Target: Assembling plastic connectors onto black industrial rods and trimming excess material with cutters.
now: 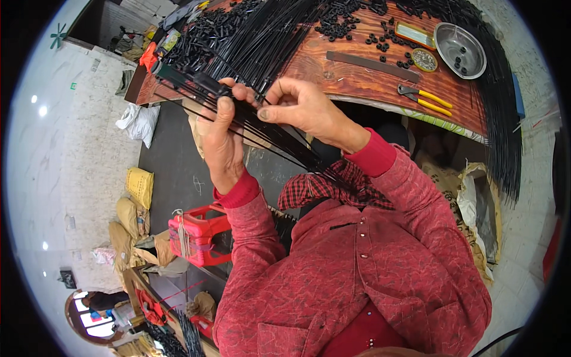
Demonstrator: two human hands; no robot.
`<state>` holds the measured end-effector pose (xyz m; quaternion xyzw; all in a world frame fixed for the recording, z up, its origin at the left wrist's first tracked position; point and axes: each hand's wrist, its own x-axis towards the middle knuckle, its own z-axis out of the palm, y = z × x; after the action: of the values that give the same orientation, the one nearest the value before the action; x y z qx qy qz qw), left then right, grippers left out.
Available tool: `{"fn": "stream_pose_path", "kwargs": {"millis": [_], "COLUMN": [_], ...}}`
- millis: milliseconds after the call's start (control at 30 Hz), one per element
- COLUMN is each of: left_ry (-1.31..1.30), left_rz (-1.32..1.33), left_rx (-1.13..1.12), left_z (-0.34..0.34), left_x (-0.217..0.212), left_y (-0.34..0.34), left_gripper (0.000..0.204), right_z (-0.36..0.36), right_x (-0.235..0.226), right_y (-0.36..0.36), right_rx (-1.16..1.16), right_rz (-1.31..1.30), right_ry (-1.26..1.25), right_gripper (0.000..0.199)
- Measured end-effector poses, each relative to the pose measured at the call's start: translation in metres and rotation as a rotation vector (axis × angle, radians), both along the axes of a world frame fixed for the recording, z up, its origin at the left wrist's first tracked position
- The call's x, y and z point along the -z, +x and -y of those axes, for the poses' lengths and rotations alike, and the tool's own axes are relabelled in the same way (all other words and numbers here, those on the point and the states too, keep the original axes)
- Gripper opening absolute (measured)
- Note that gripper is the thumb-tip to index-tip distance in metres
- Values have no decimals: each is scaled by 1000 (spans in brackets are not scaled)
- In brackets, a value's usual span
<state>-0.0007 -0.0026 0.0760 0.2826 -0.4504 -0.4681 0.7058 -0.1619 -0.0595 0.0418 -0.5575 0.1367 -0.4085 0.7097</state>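
Note:
My left hand (221, 140) grips a bundle of thin black rods (270, 140) that fan out toward my lap and up toward the wooden table (357, 80). My right hand (300, 107) pinches the rods near their upper ends, close to a small black connector piece (209, 89). Both hands hover in front of the table's near edge. More long black rods (262, 35) lie in a heap on the table just beyond my fingers.
On the table lie many small black rings (339, 24), a metal bowl (459, 50), a round tin (424, 59), yellow-handled pliers (425, 98), a flat dark strip (372, 64). A red plastic stool (193, 235) and sacks (140, 187) stand on the floor to my left.

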Motion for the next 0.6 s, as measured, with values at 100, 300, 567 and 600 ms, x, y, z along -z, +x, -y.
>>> {"fn": "stream_pose_path", "kwargs": {"millis": [100, 300, 567, 600], "left_ry": [-53, -57, -8, -25], "left_rz": [10, 295, 224, 176], "left_rx": [-13, -54, -62, -42], "left_z": [2, -4, -33, -37], "left_x": [-7, 0, 11, 7], "left_y": [2, -19, -44, -47], "left_gripper": [36, 32, 32, 33], "right_z": [-8, -17, -35, -38], "right_x": [15, 14, 17, 17], "right_y": [-7, -7, -19, -21], "right_rx": [-46, 138, 43, 5], "right_rz": [4, 141, 222, 232], "right_ry": [25, 67, 187, 181], "right_gripper": [21, 19, 19, 20]}}
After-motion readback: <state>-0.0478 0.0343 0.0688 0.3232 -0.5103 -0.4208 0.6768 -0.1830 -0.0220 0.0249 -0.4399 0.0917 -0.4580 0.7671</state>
